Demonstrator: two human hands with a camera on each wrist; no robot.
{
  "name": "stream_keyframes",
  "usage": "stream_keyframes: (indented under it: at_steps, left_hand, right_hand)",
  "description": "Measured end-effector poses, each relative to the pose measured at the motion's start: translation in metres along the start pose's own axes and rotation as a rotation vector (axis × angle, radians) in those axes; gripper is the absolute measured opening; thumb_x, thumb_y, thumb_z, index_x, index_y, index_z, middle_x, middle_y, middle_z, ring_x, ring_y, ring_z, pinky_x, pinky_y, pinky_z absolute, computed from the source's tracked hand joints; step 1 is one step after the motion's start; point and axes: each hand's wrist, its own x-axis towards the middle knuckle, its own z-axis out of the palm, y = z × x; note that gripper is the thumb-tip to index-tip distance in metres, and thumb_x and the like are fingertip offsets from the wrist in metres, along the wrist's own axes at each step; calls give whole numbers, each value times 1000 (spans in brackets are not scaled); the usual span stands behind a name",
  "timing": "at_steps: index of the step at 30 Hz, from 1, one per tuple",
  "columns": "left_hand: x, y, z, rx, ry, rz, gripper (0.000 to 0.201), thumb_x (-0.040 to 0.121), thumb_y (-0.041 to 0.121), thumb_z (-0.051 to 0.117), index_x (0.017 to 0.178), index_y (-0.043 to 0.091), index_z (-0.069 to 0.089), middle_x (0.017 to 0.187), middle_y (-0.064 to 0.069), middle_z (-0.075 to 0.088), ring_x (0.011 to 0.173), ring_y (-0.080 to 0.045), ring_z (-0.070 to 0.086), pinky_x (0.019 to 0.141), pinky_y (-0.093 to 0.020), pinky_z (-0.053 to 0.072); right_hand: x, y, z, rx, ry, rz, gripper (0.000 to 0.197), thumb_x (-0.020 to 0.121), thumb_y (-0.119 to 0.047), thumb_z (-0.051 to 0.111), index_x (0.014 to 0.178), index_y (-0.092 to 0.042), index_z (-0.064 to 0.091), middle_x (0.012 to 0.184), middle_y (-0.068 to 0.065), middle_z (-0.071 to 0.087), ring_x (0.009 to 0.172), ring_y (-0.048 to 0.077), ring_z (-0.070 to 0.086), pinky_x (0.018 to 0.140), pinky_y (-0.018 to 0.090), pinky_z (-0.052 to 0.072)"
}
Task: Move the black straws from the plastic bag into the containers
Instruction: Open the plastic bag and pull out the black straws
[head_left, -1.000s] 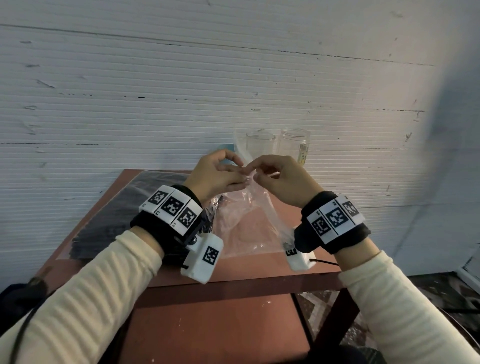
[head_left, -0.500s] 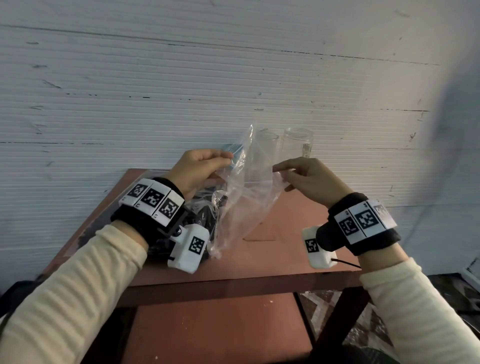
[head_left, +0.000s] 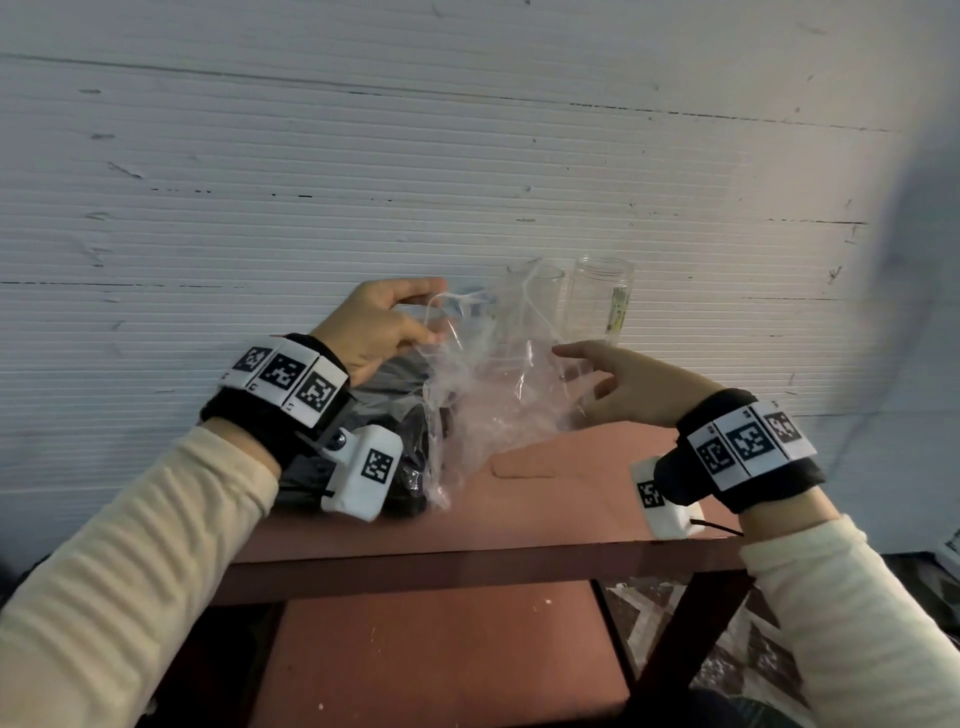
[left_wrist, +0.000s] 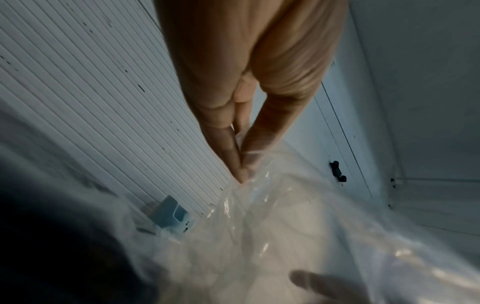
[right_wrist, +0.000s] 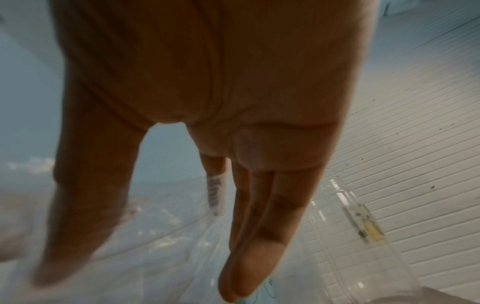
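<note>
A clear plastic bag stands crumpled on the red-brown table, its mouth pulled up and open. A dark mass of black straws lies in its left part, mostly hidden under my left wrist. My left hand pinches the bag's upper edge between thumb and fingers, seen close in the left wrist view. My right hand hovers at the bag's right side with fingers straight and spread, holding nothing. Two clear empty containers stand by the wall behind the bag.
A small blue object sits against the ribbed white wall behind the bag. The table's front edge is just below my wrists, with a lower shelf under it. A patterned floor shows at the lower right.
My hands, pinching the bag's top together a second ago, have drawn apart and opened its mouth. The right hand has let go of the edge and spread its fingers.
</note>
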Motion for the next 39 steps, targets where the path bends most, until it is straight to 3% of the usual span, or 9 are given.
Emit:
stream_keyframes:
  at_steps: [6, 9, 13, 16, 18, 21, 24, 34, 39]
  left_hand:
    - [-1, 0, -16, 23, -54, -19, 61, 82, -25, 52, 133, 8, 55, 129, -4, 56, 107, -22, 66, 78, -24, 59]
    - [-3, 0, -12, 38, -128, -14, 64, 82, -26, 51, 133, 11, 54, 128, -1, 57, 107, -18, 65, 81, -23, 58]
    - [-5, 0, -6, 68, -229, -32, 71, 82, -30, 44, 134, 19, 50, 117, -6, 57, 103, -13, 60, 70, -17, 57]
    - [-2, -4, -6, 115, -276, -83, 71, 81, -32, 42, 126, 21, 56, 118, -3, 61, 104, -12, 62, 70, -19, 57]
    - [-3, -6, -10, 185, -323, -135, 70, 80, -29, 49, 131, 20, 55, 98, -5, 72, 87, -15, 68, 78, -27, 57]
    - [-3, -11, -16, 225, -381, -181, 72, 77, -21, 59, 133, 24, 57, 124, -26, 62, 100, -32, 61, 95, -47, 47]
    - [-3, -14, -17, 105, -304, -193, 63, 81, -26, 50, 131, 11, 55, 124, -11, 65, 92, -13, 71, 81, -26, 59]
    - [-1, -10, -20, 105, 59, -152, 14, 86, 6, 67, 89, 17, 60, 82, 0, 63, 61, -10, 63, 50, -20, 54]
    - [1, -16, -35, 268, 50, -162, 27, 92, -3, 56, 87, 23, 62, 85, -12, 54, 68, -19, 51, 67, -35, 51]
  right_hand:
    - [1, -1, -3, 29, -47, -31, 82, 75, -25, 80, 136, -54, 34, 139, -4, 41, 112, 18, 56, 101, 45, 47]
    - [6, -13, 1, 102, -84, -121, 82, 82, -10, 73, 138, -55, 33, 143, -15, 30, 125, 14, 46, 96, 30, 47]
    - [22, -24, 7, 117, 2, -230, 67, 89, -5, 64, 136, -47, 41, 149, -17, 31, 113, -3, 47, 99, 20, 43]
    - [32, -20, 8, 95, 74, -209, 64, 90, -6, 63, 136, -46, 45, 146, -1, 41, 108, 10, 58, 94, 26, 49]
    - [33, -18, 8, 126, 103, -190, 63, 89, -6, 64, 137, -43, 46, 136, 3, 49, 85, 12, 62, 91, 29, 53]
    - [33, -17, 8, 204, 112, -217, 63, 88, 2, 63, 134, -39, 48, 128, 7, 56, 89, 23, 67, 87, 28, 55]
    - [35, -11, 7, 184, 134, -206, 66, 89, 9, 55, 134, -38, 48, 122, 4, 62, 80, 14, 62, 80, 24, 54]
    - [55, -13, 22, 199, 196, -185, 34, 85, 0, 66, 111, -20, 55, 63, -4, 48, 43, -1, 38, 47, 11, 35]
    - [72, -27, 34, 134, 213, -311, 34, 85, 6, 54, 86, -27, 56, 64, 12, 39, 56, 13, 35, 58, 24, 36]
